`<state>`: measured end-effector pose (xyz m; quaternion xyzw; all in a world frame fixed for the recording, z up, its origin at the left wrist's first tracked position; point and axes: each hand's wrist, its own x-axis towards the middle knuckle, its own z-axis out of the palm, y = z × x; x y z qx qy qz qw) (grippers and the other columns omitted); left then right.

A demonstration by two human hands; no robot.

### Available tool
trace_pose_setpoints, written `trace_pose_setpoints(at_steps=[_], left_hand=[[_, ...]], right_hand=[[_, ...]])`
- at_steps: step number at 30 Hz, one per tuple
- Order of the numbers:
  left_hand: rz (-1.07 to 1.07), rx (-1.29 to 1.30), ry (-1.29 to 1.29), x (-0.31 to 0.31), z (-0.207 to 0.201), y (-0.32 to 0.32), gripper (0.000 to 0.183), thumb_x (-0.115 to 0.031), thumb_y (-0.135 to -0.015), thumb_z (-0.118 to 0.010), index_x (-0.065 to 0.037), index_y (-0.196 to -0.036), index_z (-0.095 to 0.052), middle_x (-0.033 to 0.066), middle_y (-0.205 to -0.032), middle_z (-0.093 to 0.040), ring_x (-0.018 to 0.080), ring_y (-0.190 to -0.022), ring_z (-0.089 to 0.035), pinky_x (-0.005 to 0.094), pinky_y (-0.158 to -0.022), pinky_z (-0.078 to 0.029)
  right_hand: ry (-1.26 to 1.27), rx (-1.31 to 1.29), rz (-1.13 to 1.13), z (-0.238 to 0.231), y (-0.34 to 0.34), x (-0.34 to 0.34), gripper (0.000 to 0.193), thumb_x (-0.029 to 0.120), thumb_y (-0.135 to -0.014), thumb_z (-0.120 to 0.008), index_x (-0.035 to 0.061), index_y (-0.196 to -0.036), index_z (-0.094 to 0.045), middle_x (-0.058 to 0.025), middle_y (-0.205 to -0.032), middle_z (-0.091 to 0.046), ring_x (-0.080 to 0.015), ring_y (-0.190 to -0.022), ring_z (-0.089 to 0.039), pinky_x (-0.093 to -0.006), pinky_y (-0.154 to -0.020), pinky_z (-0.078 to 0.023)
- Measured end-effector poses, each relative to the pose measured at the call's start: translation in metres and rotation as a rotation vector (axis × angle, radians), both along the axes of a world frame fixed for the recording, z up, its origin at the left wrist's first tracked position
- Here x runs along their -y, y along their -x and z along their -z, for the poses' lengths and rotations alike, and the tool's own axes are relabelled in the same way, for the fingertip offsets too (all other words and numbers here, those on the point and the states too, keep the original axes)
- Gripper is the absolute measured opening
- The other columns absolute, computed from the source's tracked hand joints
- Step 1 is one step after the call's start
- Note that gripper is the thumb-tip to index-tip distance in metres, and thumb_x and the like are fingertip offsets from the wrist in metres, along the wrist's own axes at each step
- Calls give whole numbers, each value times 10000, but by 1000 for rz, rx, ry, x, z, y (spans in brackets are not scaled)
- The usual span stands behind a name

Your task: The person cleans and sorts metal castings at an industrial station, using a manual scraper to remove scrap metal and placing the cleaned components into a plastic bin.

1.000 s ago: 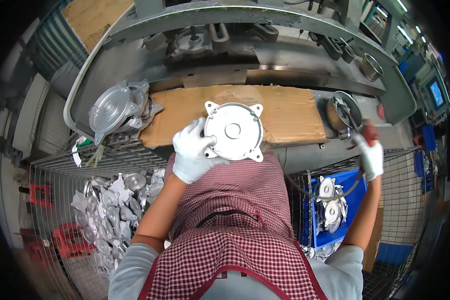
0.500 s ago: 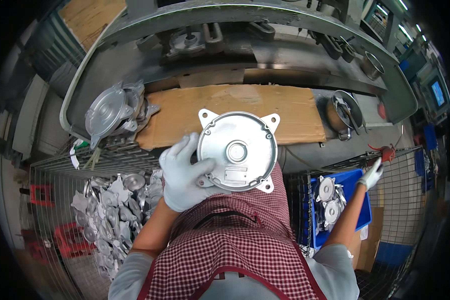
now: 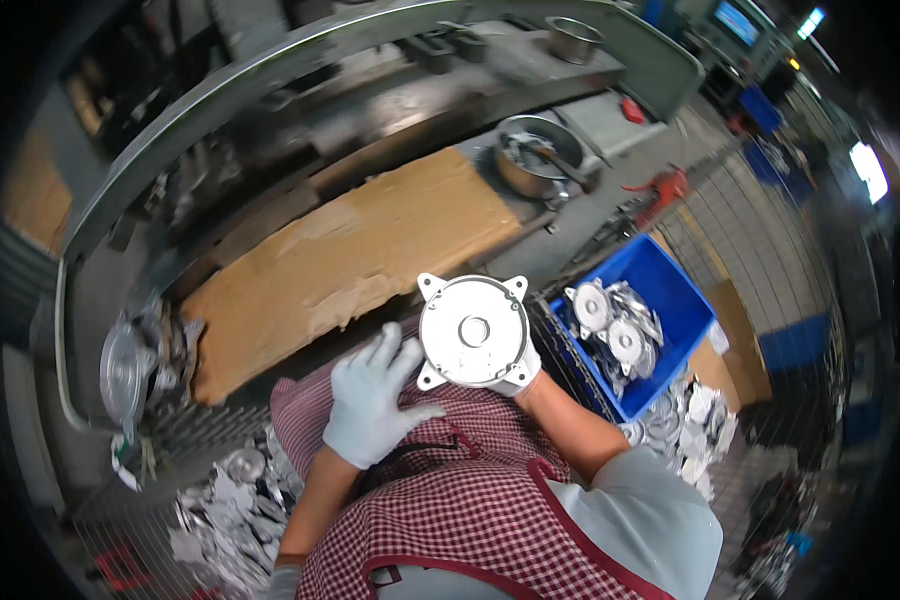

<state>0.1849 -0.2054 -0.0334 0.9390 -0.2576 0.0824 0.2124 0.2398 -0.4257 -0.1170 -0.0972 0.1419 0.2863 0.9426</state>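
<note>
A round silver metal end cover [image 3: 475,325] with four corner lugs and a raised centre hub faces up over my lap. Behind its lower right edge is my right hand [image 3: 527,372], gloved in white, gripping it with most fingers hidden by the cover. My left hand [image 3: 375,395], also gloved, is open at the cover's left, fingers spread and free of it.
Ahead lies a cardboard sheet [image 3: 350,250] on the bench, with stacked covers [image 3: 130,365] at its left and a metal pot [image 3: 538,155] at its right. A blue crate [image 3: 685,300] holds several covers. A red-handled tool [image 3: 667,190] rests beyond it.
The cover has passed from my left hand to my right. My right hand has come in from beside the red tool, and the view has turned toward the right.
</note>
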Motion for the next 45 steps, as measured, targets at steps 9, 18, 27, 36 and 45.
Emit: trace_pose_setpoints(at_steps=[9,18,27,36,45], left_hand=[[-39,-7,204,-6,34,0,801,-242,-761,-769,7,-1421,-388,207,-1250,-580,344,-927,-640,421,-833,-508],[-225,-768,941,0,10,21,415,-259,-974,-535,41,-1261,-536,54,-996,-631,99,-856,-575,237,-752,-481],[-280,-785,1105,-2,-1,26,375,-228,-979,-509,46,-1230,-561,27,-1003,-619,66,-848,-554,203,-740,-456],[-525,-554,1283,-34,19,5,329,-271,-975,-533,37,-1068,-600,52,-920,-620,98,-793,-580,236,-710,-476],[-824,-411,1031,-143,48,-49,349,-312,-946,-595,29,-1014,-622,33,-685,-619,91,-442,-527,207,-371,-361]], right_hand=[[190,27,147,-29,18,39,459,364,-1019,-409,37,-1330,-493,-128,-1258,-596,-264,-1108,-606,-436,-958,-517],[29,151,-49,-56,32,-3,387,345,-1003,-473,65,-1252,-570,-74,-1190,-633,-204,-1042,-620,-358,-904,-525],[-136,116,-69,-78,29,-17,376,287,-999,-483,-1,-1227,-563,-139,-1156,-638,-231,-1002,-640,-370,-875,-553],[2115,850,614,-67,-50,37,581,366,-849,-684,30,-1299,-537,-192,-1136,-616,-346,-1033,-594,-438,-916,-459],[2688,719,303,-85,-155,130,568,509,-825,-635,168,-1277,-590,-176,-996,-677,-356,-911,-654,-444,-806,-517]])
